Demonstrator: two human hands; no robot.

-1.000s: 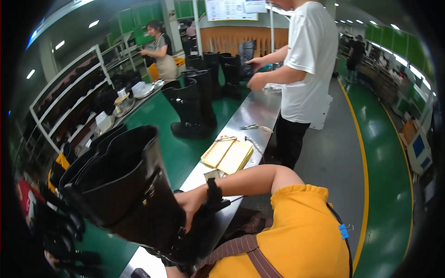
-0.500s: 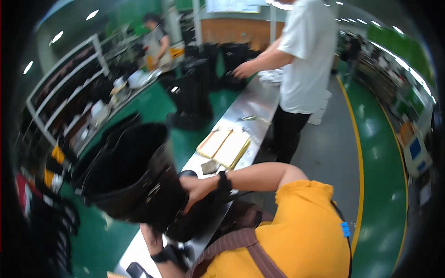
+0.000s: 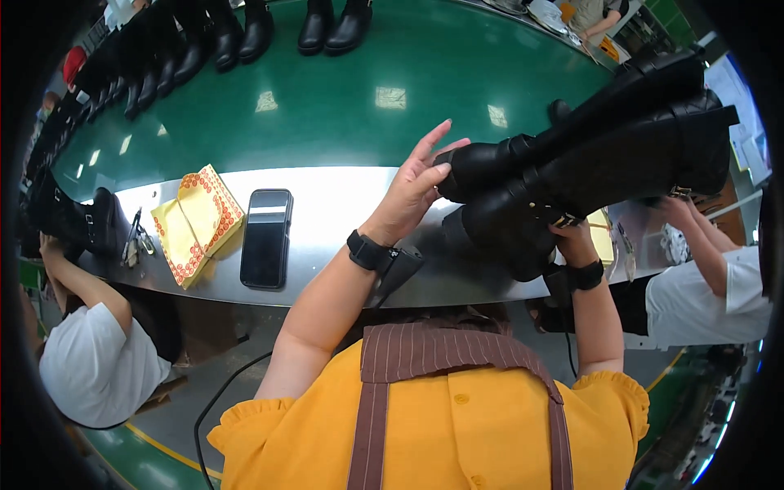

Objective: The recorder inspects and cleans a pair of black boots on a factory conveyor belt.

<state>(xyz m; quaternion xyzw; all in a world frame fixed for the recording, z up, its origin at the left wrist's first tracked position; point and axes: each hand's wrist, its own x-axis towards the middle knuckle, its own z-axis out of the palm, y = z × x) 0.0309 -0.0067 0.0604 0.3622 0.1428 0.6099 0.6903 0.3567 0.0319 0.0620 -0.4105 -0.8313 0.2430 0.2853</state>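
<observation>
A pair of tall black boots (image 3: 563,175) is held above the metal bench, tilted, with toes to the left and shafts up to the right. My left hand (image 3: 416,184) is at the toe of the upper boot, its thumb against the leather and its index finger stretched out. Beneath the boots, near the buckled ankle of the lower one, my right hand (image 3: 575,238) grips; its fingers are largely hidden. Metal buckles and studs show on the straps. Each of my wrists has a black band.
On the metal bench (image 3: 335,237) lie a black phone (image 3: 266,238), a yellow paper stack (image 3: 198,224) and small tools (image 3: 139,242). Several black boots (image 3: 189,49) stand on the green surface beyond. Co-workers in white sit left (image 3: 102,359) and work right (image 3: 702,286), the left one handling a boot.
My view has swung round to face the bench. The boots have gone from openings toward me to lying sideways, toes left. My left hand is now at a toe.
</observation>
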